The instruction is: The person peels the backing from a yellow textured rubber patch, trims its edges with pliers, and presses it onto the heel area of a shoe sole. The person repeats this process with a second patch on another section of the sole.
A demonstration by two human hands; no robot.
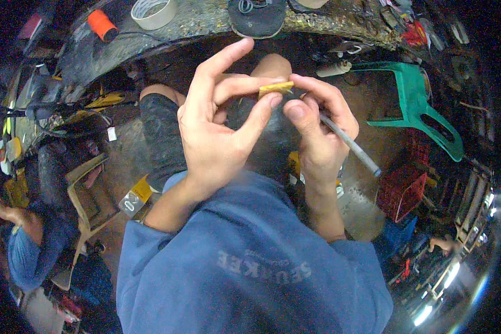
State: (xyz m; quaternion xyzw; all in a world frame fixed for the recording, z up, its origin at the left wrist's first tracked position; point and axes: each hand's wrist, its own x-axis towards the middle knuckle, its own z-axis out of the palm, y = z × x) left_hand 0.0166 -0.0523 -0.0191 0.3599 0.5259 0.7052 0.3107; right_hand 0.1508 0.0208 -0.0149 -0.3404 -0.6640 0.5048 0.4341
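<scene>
In front of my chest, my left hand [214,133] pinches a small, flat yellow piece [275,88] between thumb and fingers, while its index finger sticks up and away. My right hand [327,136] meets the piece's right end with its fingertips. Tucked in that same hand is a slim grey pen-like rod [353,146], slanting down to the right with a dark end. What its other end looks like is hidden by the fingers. Both hands are above my lap, short of the worktable.
Along the worn worktable [200,25] are an orange thread spool [102,26], a tape roll [153,14] and a black rounded object [256,19]. A green plastic chair [414,100] and red crate [402,189] stand right. At left are a chair frame [79,195] and another person [26,250].
</scene>
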